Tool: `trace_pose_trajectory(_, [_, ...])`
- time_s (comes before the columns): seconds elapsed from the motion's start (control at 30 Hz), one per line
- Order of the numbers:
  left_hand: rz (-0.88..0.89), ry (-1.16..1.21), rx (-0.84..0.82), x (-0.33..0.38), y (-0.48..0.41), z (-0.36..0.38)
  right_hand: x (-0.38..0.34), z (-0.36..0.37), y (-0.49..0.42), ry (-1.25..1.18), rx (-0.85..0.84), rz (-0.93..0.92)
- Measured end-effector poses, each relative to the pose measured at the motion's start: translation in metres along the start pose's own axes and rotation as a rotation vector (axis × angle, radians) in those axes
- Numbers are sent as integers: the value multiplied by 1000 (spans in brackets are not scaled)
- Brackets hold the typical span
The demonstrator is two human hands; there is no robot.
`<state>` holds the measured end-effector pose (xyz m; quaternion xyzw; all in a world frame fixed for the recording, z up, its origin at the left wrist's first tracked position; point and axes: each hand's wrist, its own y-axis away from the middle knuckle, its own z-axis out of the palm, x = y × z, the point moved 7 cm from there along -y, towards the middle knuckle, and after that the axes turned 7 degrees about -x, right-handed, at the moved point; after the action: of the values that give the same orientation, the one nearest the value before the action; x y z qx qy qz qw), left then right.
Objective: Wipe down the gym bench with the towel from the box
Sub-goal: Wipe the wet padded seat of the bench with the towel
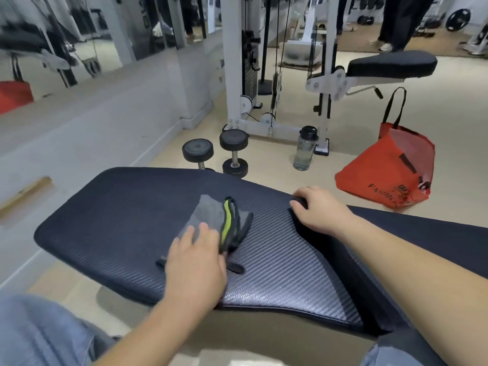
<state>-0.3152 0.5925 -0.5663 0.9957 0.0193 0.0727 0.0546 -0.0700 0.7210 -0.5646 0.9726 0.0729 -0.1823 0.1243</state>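
The gym bench (118, 215) is a dark textured pad that runs across the middle of the head view. A grey towel (211, 216) with a black and lime-green edge lies bunched on it. My left hand (196, 257) presses flat on the near end of the towel, fingers spread over the cloth. My right hand (318, 210) rests on the far edge of the bench at the gap between its two pads, fingers curled over the edge. No box is in view.
Two black dumbbells (216, 154) and a clear water bottle (305, 149) stand on the floor beyond the bench. A red tote bag (388, 173) lies at the right. A white cable machine (253, 75) and another padded seat (390, 64) stand behind. A mirror wall runs along the left.
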Motion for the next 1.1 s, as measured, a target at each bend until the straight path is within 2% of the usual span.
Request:
trace_pose_trajectory(0.13, [480, -34, 1, 49, 14, 14, 25, -5, -13, -109, 71, 65])
trace_pose_trajectory(0.17, [542, -65, 18, 48, 3, 13, 28, -7, -15, -149, 90, 73])
trace_pose_trajectory(0.23, [477, -90, 54, 37, -36, 7, 32, -10, -19, -206, 117, 70])
trace_pose_trajectory(0.3, [259, -3, -25, 35, -71, 2, 35, -10, -22, -216, 121, 65])
trace_pose_trajectory(0.37, [175, 32, -62, 59, -85, 5, 38, -11, -24, -236, 125, 63])
trace_pose_trajectory(0.4, [218, 3, -69, 79, -84, 10, 40, -12, -26, -252, 139, 63])
trace_pose_trajectory(0.47, [432, -27, -105, 117, -75, 23, 43, -16, -27, -294, 186, 71])
trace_pose_trajectory(0.53, [647, -19, -122, 131, -82, 22, 43, -21, -28, -322, 219, 74])
trace_pose_trajectory(0.57, [682, -49, -107, 128, -96, 19, 43, -22, -28, -322, 225, 70])
trace_pose_trajectory(0.6, [651, -72, -104, 120, -116, 16, 42, -23, -29, -315, 225, 62])
trace_pose_trajectory(0.73, [277, 28, -78, 76, -174, -4, 31, -17, -33, -227, 160, 29])
trace_pose_trajectory(0.77, [243, 44, -51, 76, -175, -6, 27, -14, -35, -201, 144, 23])
trace_pose_trajectory(0.83, [272, 46, -29, 84, -163, -2, 22, -12, -38, -163, 141, 9])
trace_pose_trajectory(0.97, [508, -78, -51, 70, -128, -4, 14, -10, -39, -119, 139, -9])
trace_pose_trajectory(1.03, [471, -125, -68, 37, -141, -10, 9, -9, -38, -84, 132, -7])
trace_pose_trajectory(1.1, [300, -62, -46, 1, -147, -9, -3, -4, -36, -47, 104, -14])
